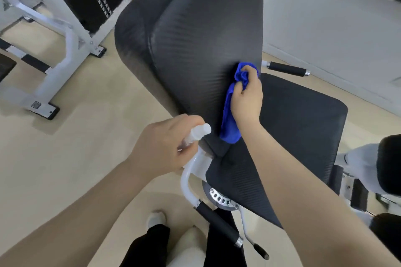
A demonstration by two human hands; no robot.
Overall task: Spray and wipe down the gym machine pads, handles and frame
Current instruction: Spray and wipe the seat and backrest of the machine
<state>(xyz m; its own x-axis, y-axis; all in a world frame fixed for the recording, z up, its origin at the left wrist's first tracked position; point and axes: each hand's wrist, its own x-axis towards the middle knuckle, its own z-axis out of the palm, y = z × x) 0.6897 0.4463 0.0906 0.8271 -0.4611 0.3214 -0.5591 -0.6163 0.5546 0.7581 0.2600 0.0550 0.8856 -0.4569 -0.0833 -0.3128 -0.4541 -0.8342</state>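
A gym machine fills the middle of the view, with a tall black back pad and a black seat pad. My right hand grips a bunched blue cloth and presses it against the lower right part of the back pad. My left hand holds a small clear spray bottle just left of the pad's lower edge, its nozzle toward the pad. A white frame tube curves down to a black foam handle. Another black handle sticks out behind the seat.
A white weight-stack machine stands at the back left on the beige floor. A metal adjuster disc and a lever sit under the seat. My legs and shoes are at the bottom. More black pads are at the right edge.
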